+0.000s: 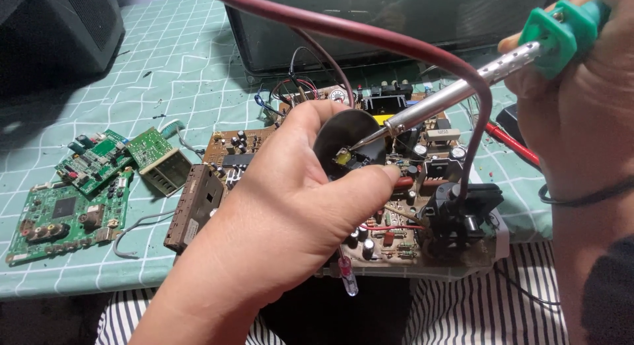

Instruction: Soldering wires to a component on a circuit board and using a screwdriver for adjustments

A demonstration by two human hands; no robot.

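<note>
left hand (277, 213) pinches a small dark tin (347, 143) by its rim above the board (396, 206); light, rigid, easily tipped. right hand (581, 94) wraps the iron (456, 94) at its green handle (metal shaft likely hot), tip in the tin.

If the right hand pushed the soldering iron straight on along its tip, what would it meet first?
The right hand aims the soldering iron down-left; its tip already sits at the yellowish blob in the small round dark tin held by the left hand. Contact looks likely, depth unclear.
</note>
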